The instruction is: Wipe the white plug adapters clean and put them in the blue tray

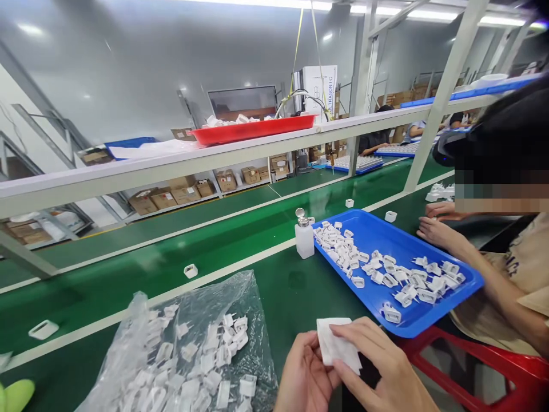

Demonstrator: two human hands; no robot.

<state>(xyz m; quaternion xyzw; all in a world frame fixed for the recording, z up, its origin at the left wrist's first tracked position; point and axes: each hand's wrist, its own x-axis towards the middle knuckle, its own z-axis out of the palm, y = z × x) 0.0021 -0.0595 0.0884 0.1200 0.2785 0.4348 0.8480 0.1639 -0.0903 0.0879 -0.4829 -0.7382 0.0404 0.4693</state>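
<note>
Many white plastic plugs (392,314) lie in a clear plastic bag (201,300) and rectangular blue tray (377,229), which are done unclear; near the tray your right hand (384,360) pinches folded white cloth (328,349), left hand (306,372) curled alongside, grip unclear.

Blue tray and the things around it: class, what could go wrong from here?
The tray seems to overhang the bench at its near corner; a bump from the right hand, which holds the cloth, could spill plugs.
The bottle stands beside the tray; shifting the tray might tip it.
</note>
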